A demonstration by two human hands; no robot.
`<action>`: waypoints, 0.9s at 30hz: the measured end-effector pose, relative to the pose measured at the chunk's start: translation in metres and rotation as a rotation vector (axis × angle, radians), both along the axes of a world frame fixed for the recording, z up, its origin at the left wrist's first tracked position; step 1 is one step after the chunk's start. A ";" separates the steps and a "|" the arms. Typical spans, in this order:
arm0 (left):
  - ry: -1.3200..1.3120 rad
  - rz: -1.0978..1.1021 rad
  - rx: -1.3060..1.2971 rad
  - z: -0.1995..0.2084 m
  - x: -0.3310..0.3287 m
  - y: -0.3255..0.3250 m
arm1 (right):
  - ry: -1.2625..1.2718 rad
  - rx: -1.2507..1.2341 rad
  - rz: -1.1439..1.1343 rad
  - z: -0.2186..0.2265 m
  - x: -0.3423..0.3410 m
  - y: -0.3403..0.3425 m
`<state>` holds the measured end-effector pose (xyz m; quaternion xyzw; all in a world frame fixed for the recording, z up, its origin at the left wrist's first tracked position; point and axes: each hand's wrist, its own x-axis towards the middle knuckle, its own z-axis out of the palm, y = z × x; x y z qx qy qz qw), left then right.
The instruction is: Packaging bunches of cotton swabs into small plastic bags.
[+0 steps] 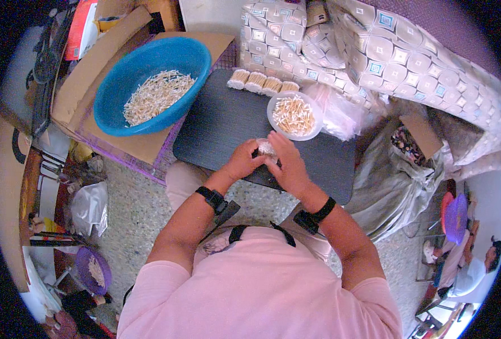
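Observation:
Over the near edge of a dark tabletop (216,121), my left hand (244,160) and my right hand (290,165) close around a small bundle of cotton swabs (266,148), its white tips facing up. My right fingers lie along its right side; my left thumb and fingers press the other side. Just beyond my right hand stands a round white tub (280,133) filled with loose cotton swabs (293,113). Bundled cotton swabs (256,82) lie in a row at the table's far edge. Clear plastic bags (341,113) are heaped to the tub's right.
A large blue basin (106,107) of loose swabs rests on cardboard (149,148) at the left. Patterned cushions (408,62) border the table's far side. A grey cloth sack (383,186) stands at the right. Another person (469,271) sits far right near a purple basin (457,219).

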<state>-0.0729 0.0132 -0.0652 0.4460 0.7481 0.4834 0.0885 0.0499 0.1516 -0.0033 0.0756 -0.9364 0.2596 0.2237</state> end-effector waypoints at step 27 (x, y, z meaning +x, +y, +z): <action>-0.254 0.067 0.039 0.056 -0.004 -0.012 | -0.074 -0.468 -0.229 0.012 0.003 0.021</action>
